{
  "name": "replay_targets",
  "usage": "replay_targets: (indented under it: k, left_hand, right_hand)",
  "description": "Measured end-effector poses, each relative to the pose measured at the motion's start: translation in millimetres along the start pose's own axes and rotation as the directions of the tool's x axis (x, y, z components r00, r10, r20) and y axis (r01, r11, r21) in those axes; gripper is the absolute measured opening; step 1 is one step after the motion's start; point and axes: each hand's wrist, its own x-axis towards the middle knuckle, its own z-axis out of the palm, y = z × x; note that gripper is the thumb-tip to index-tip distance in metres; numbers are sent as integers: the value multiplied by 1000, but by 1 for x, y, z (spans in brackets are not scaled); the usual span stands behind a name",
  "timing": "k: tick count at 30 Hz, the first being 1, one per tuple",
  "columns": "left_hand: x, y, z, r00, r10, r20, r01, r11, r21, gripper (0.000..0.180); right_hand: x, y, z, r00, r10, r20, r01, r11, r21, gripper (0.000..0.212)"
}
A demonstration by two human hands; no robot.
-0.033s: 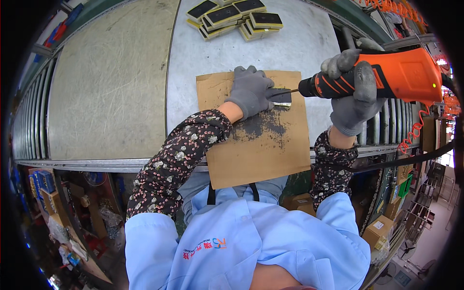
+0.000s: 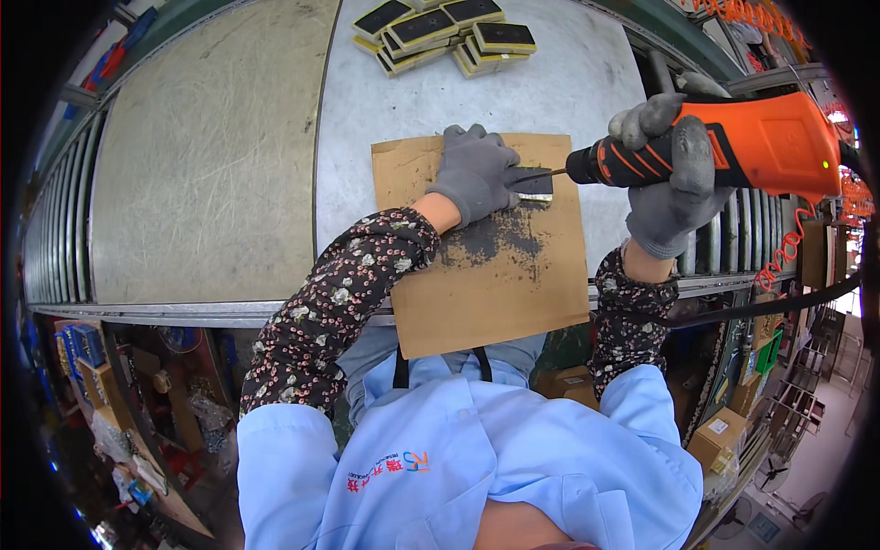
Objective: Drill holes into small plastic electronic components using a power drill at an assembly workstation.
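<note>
My right hand (image 2: pixel 674 174), in a grey glove, is wrapped around an orange and black power screwdriver (image 2: pixel 733 142). Its long thin bit points left, and the tip meets or hovers just over a small dark flat block (image 2: pixel 534 182) with a pale edge; contact is hard to tell. My left hand (image 2: pixel 475 172), gloved as well, holds this block down, its fingers curled against the block's left side and covering part of it. Beneath both lies a brown cardboard sheet (image 2: pixel 495 307), smeared with dark marks near the block.
Several dark-topped blocks with yellow edges (image 2: pixel 449 32) are piled at the far side of the metal table (image 2: pixel 367 101). Roller conveyors (image 2: pixel 69 211) flank the table. A black cable (image 2: pixel 761 310) hangs at the right, near a coiled red hose (image 2: pixel 784 247).
</note>
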Motion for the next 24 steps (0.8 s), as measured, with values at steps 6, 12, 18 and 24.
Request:
replay_targets:
  k: [6,12,18,24]
  left_hand:
    - [2,2,-3,1000,-10,14,10,1000,-20,41]
    - [1,1,0,1000,-1,-4,0,999,-34,42]
    - [0,-1,3,1000,6,-23,-6,1000,-7,40]
    - [2,3,-1,1000,1,4,-1,1000,20,38]
  right_hand:
    - [2,2,-2,1000,-24,-4,23,998,-58,35]
    - [1,5,-1,999,-5,-51,-2,992,-123,32]
    - [-7,10,15,989,122,-85,-135,976,-170,30]
    - [-3,9,24,987,158,-13,-157,963,-218,27]
